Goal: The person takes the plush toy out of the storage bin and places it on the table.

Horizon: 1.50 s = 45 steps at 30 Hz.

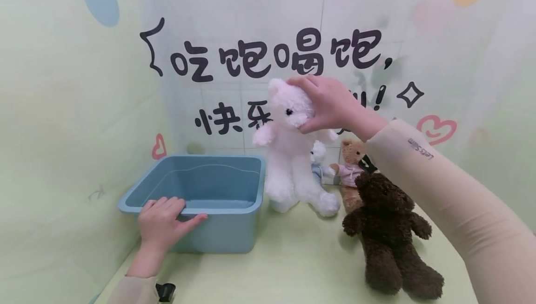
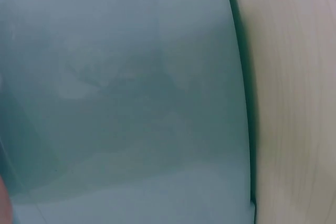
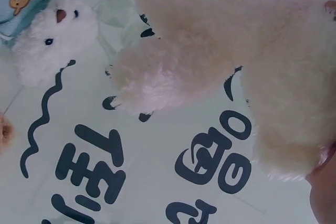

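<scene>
My right hand [image 1: 328, 104] grips a white teddy bear [image 1: 289, 155] by its head, fingers over the top and thumb by the muzzle. The bear hangs upright with its legs down, beside the right end of a blue plastic bin [image 1: 217, 232]. In the right wrist view the white teddy bear [image 3: 199, 45] fills the upper right. My left hand [image 1: 161, 222] holds the bin's front rim, fingers hooked over it and thumb along the edge. Close up in the left wrist view is the smooth outer wall of the bin [image 2: 131, 103].
A dark brown teddy bear [image 1: 389, 234] lies at the front right. Behind it sit a tan bear [image 1: 351, 169] in a pink top and a small white bear [image 1: 318, 155] in blue. A printed curtain [image 1: 259, 10] hangs behind the pale table [image 1: 293, 257].
</scene>
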Available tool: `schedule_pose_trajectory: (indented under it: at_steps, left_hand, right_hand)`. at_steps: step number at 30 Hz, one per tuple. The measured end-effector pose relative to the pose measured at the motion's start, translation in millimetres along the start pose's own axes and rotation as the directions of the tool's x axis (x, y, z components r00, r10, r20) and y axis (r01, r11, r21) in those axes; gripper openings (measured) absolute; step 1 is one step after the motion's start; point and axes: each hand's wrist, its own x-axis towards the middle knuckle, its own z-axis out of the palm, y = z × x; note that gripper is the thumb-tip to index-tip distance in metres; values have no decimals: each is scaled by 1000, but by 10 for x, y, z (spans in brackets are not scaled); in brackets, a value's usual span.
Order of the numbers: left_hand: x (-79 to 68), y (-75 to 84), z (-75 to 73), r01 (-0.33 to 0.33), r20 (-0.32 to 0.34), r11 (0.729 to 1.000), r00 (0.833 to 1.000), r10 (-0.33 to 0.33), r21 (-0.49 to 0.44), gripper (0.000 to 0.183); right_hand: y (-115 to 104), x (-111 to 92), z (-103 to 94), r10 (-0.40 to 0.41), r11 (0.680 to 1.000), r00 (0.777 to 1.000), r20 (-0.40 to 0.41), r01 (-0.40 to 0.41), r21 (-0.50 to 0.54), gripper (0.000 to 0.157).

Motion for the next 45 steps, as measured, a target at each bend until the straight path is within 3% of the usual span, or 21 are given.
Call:
schedule_pose_trajectory:
  at_steps: [8, 20, 28, 36, 45]
  left_hand:
    - [-12, 15, 7, -2, 30, 1000, 1000, 2, -3, 70]
    - [-34, -15, 8, 14, 41, 1000, 999, -14, 15, 71]
    - [-25, 7, -7, 5, 45, 1000, 999, -6, 17, 71]
    - [3, 33, -25, 3, 39, 1000, 999, -4, 23, 70]
    - [-5, 38, -24, -4, 30, 1000, 1000, 4, 25, 71]
  right_hand:
    - [-37, -308, 44, 95, 995, 990, 102, -93, -27, 102]
    - [-142, -506, 302, 151, 988, 957, 249, -153, -11, 100]
    - [-209, -649, 612, 113, 994, 936, 334, -106, -38, 92]
    - [-322, -793, 902, 80, 995, 898, 432, -100, 23, 94]
    - [-304, -923, 1099, 30, 998, 902, 432, -51, 39, 94]
